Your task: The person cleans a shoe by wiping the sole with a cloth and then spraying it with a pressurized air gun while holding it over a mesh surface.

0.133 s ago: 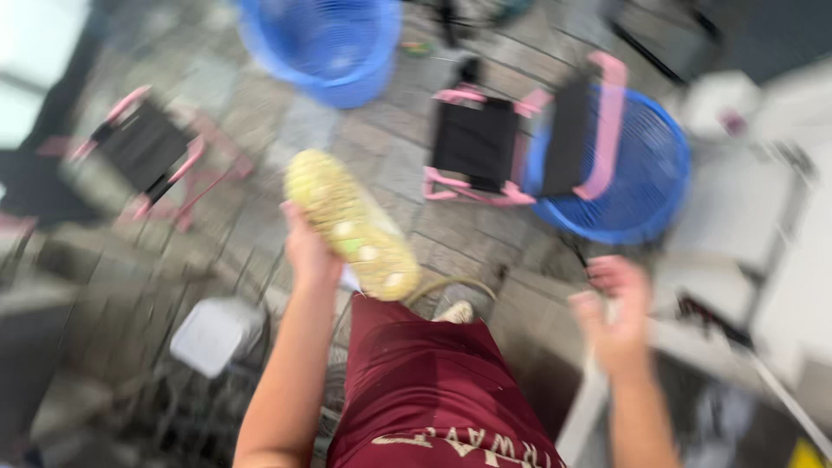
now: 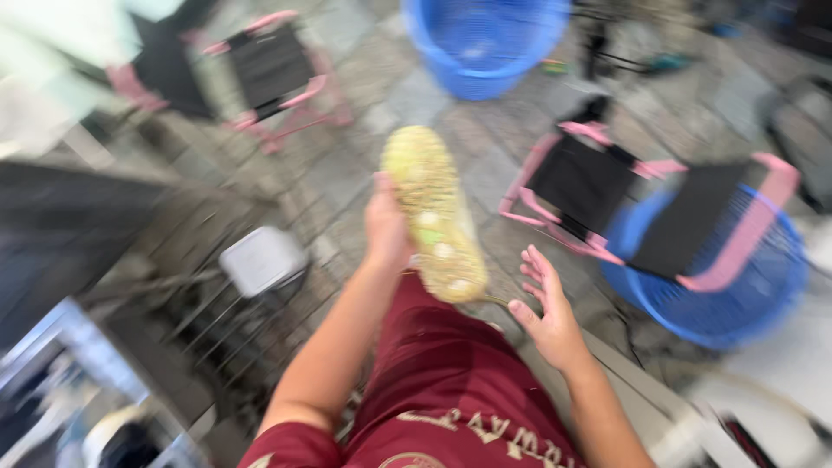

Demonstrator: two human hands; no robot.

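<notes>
My left hand grips a long yellowish, bumpy object, like a peeled fruit core or cob, and holds it upright over my dark red shorts. My right hand hovers just right of the object's lower end, palm out and fingers spread, holding nothing. The picture is blurred by motion.
A blue plastic basket stands on the paved floor ahead; another blue basket sits at right under a pink-framed black folding stool. More pink stools stand at upper left. A white square box lies on a metal rack at left.
My right hand has come in toward the yellow object and opened its fingers. The view has swung, so the baskets and stools have shifted in the picture.
</notes>
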